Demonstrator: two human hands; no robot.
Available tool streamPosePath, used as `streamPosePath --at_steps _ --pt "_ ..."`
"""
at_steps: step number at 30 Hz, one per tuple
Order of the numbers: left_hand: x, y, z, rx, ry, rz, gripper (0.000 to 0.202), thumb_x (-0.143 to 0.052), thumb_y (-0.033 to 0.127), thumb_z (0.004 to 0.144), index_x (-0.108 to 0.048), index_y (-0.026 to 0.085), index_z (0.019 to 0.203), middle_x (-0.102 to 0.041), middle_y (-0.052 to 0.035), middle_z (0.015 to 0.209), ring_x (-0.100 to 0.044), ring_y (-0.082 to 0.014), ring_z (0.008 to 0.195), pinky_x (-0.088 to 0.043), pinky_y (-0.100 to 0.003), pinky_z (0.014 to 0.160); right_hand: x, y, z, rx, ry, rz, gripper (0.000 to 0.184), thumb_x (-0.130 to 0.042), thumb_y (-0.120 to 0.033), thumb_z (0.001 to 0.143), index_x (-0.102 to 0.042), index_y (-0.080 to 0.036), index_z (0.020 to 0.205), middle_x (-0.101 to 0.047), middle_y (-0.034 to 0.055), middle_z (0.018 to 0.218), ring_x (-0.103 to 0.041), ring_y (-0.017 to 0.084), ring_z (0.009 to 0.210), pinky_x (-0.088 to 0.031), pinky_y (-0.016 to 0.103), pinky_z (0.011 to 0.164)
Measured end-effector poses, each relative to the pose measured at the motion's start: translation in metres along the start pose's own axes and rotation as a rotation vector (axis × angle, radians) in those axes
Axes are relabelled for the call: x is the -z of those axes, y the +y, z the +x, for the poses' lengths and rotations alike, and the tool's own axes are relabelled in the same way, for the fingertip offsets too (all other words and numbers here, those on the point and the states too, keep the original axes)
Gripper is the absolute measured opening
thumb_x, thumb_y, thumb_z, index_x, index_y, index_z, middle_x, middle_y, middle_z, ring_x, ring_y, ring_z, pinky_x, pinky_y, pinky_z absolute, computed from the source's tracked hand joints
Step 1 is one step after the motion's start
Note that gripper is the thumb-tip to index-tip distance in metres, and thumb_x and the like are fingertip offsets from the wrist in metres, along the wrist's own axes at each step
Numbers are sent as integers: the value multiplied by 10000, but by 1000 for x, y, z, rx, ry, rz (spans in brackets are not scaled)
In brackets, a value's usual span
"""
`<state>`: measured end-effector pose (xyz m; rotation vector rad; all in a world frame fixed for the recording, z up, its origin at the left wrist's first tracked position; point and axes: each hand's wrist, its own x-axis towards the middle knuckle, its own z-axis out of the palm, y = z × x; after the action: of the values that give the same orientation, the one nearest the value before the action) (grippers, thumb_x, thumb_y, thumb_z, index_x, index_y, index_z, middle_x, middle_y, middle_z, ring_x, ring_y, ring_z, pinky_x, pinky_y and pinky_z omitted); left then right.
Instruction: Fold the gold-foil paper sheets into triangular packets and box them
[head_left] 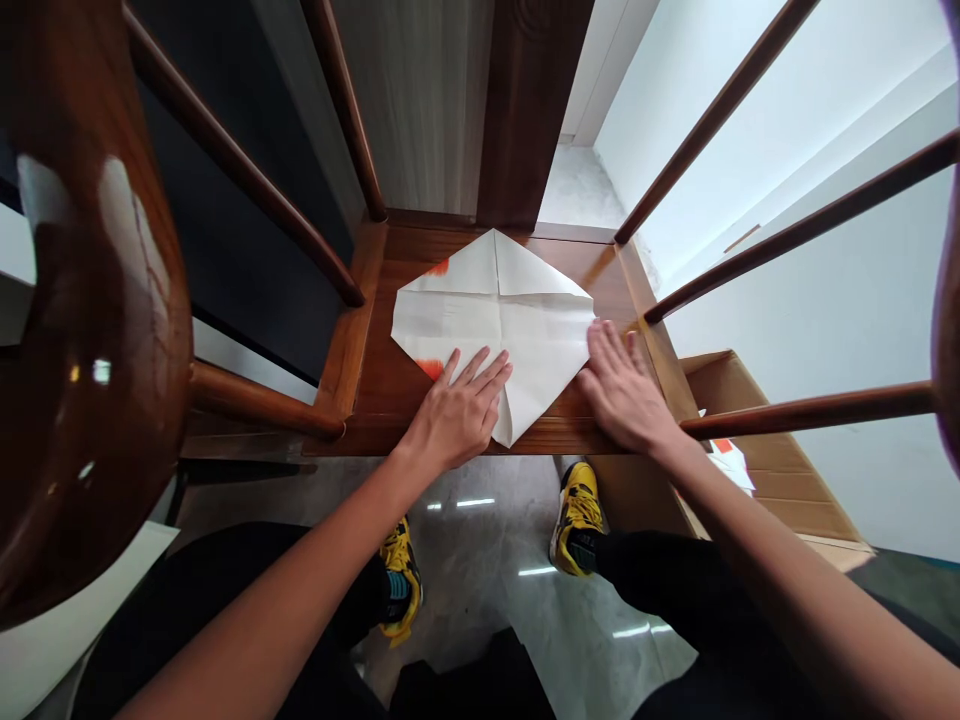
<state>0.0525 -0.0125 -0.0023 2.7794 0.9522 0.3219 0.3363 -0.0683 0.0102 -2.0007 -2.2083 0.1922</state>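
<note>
A white sheet of paper (499, 320) with its corners folded toward the middle lies on a brown wooden chair seat (382, 385). Small orange patches show at its left corners. My left hand (459, 408) lies flat on the paper's near-left edge, fingers stretched out. Beside the paper's right corner, my right hand (621, 385) rests flat on the seat, its fingers straight and touching the paper's edge. Neither hand holds anything.
Wooden armrests and spindles (247, 175) frame the seat on both sides. An open cardboard box (757, 470) with paper scraps stands on the floor at the right. My yellow shoes (577, 515) rest on a glossy grey floor below the seat. A white wall is at the right.
</note>
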Motion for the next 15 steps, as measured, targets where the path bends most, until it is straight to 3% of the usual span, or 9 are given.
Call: streamPosePath --at_steps 3,6,9,15 --pt "1 -2 4 11 -6 -11 566 -317 226 1067 -404 170 1623 -351 -12 1722 -273 -226 1616 -163 -521 1352 -2 -49 -19 332 -14 92 829 -417 -308 1064 121 -273 1694 -27 15 1777 -63 278 1645 -83 588 1356" --pt "1 -4 9 27 2 -25 567 -315 222 1064 -411 161 1619 -354 -20 1721 -275 -238 1615 -165 -527 1348 -14 -79 -33 423 -9 140 886 -512 -299 1040 72 -255 1705 -133 60 1769 -122 299 1638 -137 608 1353" --pt "1 -6 13 43 4 -41 570 -311 224 1063 -408 152 1621 -357 -28 1720 -272 -243 1616 -156 -529 1349 -24 -84 -37 428 -8 173 858 -513 -285 1045 25 -234 1710 -199 87 1754 -163 296 1631 -193 614 1343" --pt "2 -8 19 67 -11 -59 574 -310 236 1064 -402 143 1623 -353 -28 1721 -262 -240 1619 -141 -526 1354 -27 -79 -35 465 -44 181 878 -545 -310 1042 14 -201 1710 -167 111 1754 -167 293 1629 -258 582 1335"
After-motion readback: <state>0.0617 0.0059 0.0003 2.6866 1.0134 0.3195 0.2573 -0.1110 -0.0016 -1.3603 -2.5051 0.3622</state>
